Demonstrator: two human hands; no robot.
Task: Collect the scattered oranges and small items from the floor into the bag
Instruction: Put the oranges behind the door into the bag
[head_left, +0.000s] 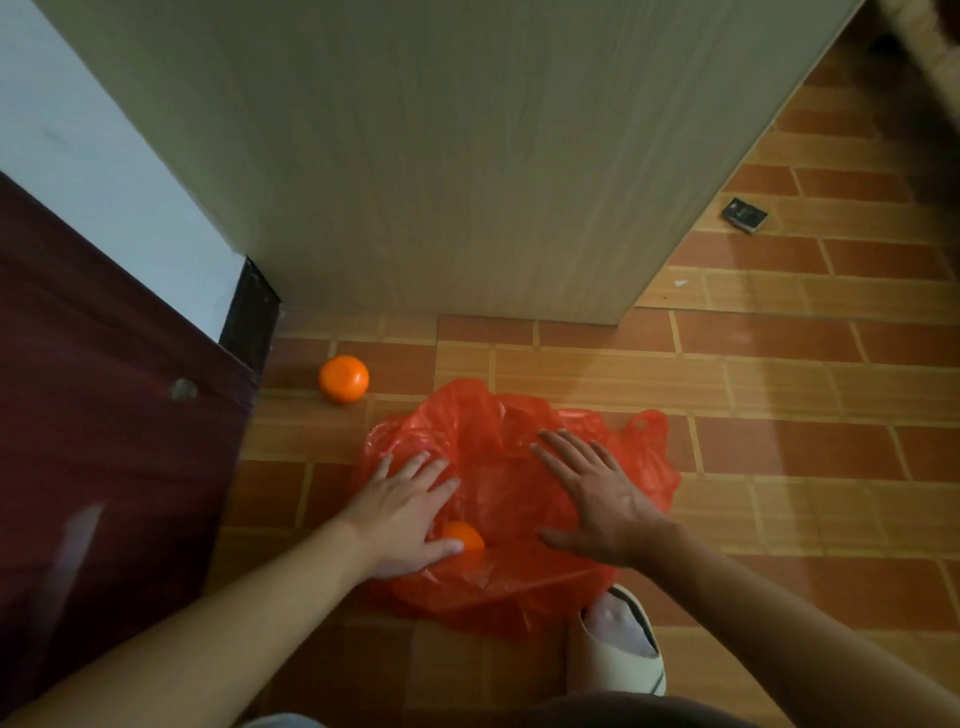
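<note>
The loose orange (343, 379) lies on the tiled floor (779, 395) at centre left of the frame, up and to the left of the red bag (498, 467), just beside the dark red panel (104, 415) and apart from the bag's crumpled edge. It is round, so no long axis matters; what counts is that it sits on the left hand's side. The left hand (410, 512) is plainly the nearer one, lying below and to the right of the fruit with fingers spread flat on the plastic, grasping nothing; its thumb touches a second orange (464, 535) that shows at the bag's lower middle, seemingly inside or under the film. The right hand (597, 499) is likewise spread and released, palm down on the right half of the bag, well apart from the loose fruit. Both forearms come in from the bottom corners. A reach up-left by the left hand looks the natural next move, while the right pins the bag. A small dark packet (744, 214) waits at upper right, far from both hands, beside the pale wooden panel (441, 156)
</note>
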